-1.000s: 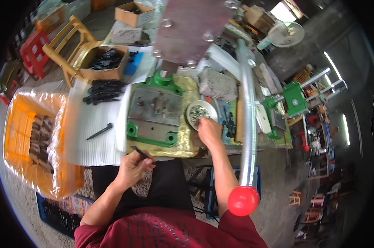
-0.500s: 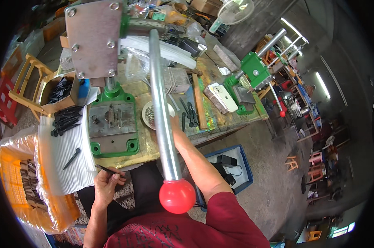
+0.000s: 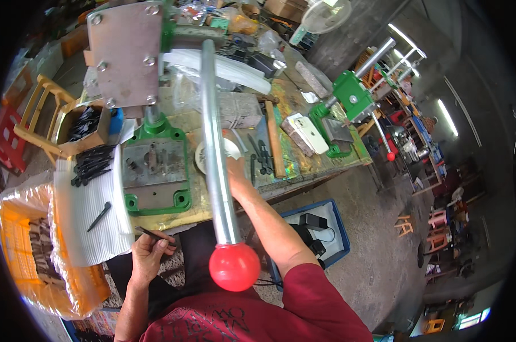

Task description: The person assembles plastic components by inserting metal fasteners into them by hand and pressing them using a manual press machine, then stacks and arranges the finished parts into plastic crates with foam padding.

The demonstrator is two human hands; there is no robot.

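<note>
My left hand (image 3: 148, 256) is closed around a thin black rod-like piece (image 3: 149, 232), held low in front of the bench. At the white bowl (image 3: 200, 158) of small metal bits is my right hand (image 3: 235, 170); its fingers are mostly hidden behind the lever. That steel lever (image 3: 212, 114), tipped with a red ball knob (image 3: 235, 267), belongs to the green hand press (image 3: 155, 128). Small metal fixtures (image 3: 150, 161) stand on the press's base plate. To its left, several black pieces (image 3: 92, 165) lie piled on a ribbed white foam sheet (image 3: 78, 199), with one single black piece (image 3: 100, 216) nearer me.
An orange basket (image 3: 12, 239) lined with plastic stands at left, below a cardboard box (image 3: 95, 139) of black pieces. On the bench lie dark tools (image 3: 262, 157), a wooden bar (image 3: 274, 139) and a phone (image 3: 308, 134). Further right stands a second green press (image 3: 352, 97). A blue tray (image 3: 344, 239) sits below.
My right hand has shifted a little left and lower at the bowl. My left hand still holds the black piece, tilted slightly more. The view has moved slightly.
</note>
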